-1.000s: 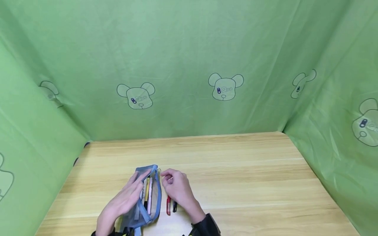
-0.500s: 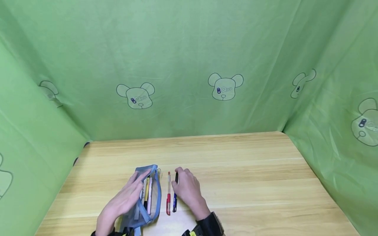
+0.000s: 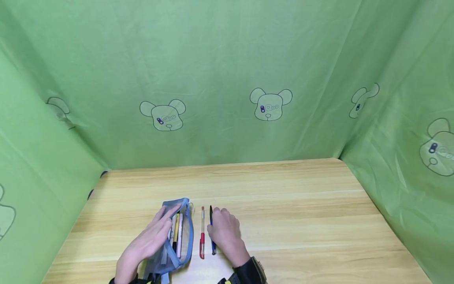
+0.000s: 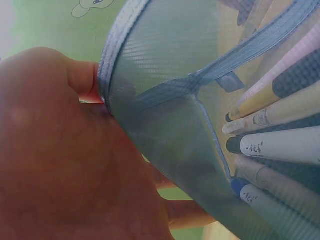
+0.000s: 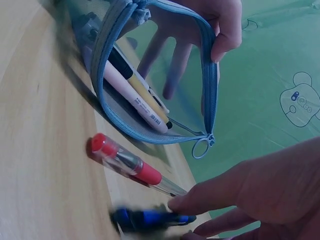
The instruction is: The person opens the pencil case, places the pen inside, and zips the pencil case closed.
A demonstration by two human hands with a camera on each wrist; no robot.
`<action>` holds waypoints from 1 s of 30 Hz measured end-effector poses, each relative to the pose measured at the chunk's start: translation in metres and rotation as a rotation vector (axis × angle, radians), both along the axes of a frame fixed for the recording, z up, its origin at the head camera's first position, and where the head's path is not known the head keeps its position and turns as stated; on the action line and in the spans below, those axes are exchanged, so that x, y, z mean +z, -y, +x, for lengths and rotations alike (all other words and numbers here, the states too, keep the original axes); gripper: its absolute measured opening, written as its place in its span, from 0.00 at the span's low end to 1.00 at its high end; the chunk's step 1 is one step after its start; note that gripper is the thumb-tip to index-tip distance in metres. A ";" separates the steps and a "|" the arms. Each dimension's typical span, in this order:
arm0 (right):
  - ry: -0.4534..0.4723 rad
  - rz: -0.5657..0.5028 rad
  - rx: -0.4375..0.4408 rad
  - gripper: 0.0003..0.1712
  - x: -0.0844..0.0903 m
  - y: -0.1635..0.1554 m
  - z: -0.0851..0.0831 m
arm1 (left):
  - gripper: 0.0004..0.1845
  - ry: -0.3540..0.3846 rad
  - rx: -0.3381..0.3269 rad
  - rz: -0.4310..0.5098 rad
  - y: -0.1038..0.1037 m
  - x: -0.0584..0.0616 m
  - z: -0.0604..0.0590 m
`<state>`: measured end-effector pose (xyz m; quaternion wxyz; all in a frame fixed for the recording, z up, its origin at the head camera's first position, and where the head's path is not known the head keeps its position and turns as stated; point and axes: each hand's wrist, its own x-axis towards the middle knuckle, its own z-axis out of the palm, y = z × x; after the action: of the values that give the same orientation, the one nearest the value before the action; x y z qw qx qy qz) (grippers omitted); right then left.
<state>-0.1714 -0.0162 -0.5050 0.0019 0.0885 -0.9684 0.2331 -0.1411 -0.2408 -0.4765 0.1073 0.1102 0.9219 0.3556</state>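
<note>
A blue mesh pencil case (image 3: 192, 240) lies unzipped with several pens inside, among them a pink pen (image 5: 132, 100) and a yellow-and-black one (image 5: 142, 90). My left hand (image 3: 150, 236) holds its zip edge, thumb on one side of the mesh and fingers on the other. To the right of the case, a red pen (image 3: 202, 249) lies on the table. Beside that is a blue pen (image 3: 214, 248), pinched by my right hand (image 3: 226, 232) between thumb and fingers; it is blurred in the right wrist view, and my hand covers part of it in the head view.
The wooden table (image 3: 301, 213) stretches away to the right and back. Green cloth walls (image 3: 220, 146) with bear-head prints enclose it at the back and sides. A small ring pull (image 5: 201, 149) hangs from the case's zip.
My right hand moved from beside the case, over the red pen, rightward to the blue pen, which has turned slightly. My left hand and the case stay put.
</note>
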 end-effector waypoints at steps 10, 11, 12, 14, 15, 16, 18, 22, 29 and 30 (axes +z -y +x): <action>-0.044 -0.019 -0.001 0.11 0.001 0.002 0.003 | 0.30 0.000 0.003 0.002 0.000 0.000 0.001; -0.050 -0.016 0.000 0.11 0.001 0.002 0.003 | 0.30 -0.001 0.002 0.002 0.001 -0.001 0.001; -0.051 -0.017 0.001 0.11 0.001 0.002 0.003 | 0.30 -0.003 0.001 0.003 0.001 -0.001 0.001; -0.043 -0.021 0.002 0.11 0.000 0.001 0.003 | 0.30 -0.008 -0.001 0.002 0.001 -0.002 0.001; -0.036 -0.025 0.003 0.11 0.000 0.001 0.003 | 0.30 -0.009 -0.002 0.001 0.002 -0.002 0.002; -0.031 -0.030 0.003 0.10 -0.001 0.000 0.003 | 0.30 -0.012 -0.003 0.000 0.002 -0.002 0.002; -0.013 -0.045 0.000 0.09 -0.001 -0.001 0.002 | 0.30 -0.012 -0.004 0.001 0.002 -0.002 0.002; 0.012 -0.061 -0.011 0.10 0.001 -0.005 0.000 | 0.30 -0.002 -0.004 -0.001 0.001 0.000 0.002; 0.021 -0.114 -0.036 0.15 0.002 -0.013 -0.006 | 0.30 0.012 0.000 -0.011 0.000 0.000 0.001; 0.017 -0.125 -0.036 0.17 0.002 -0.014 -0.007 | 0.30 0.011 0.001 -0.012 0.000 0.000 0.001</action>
<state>-0.1783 -0.0020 -0.5031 0.0032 0.0686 -0.9534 0.2938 -0.1405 -0.2405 -0.4764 0.1128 0.1069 0.9236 0.3505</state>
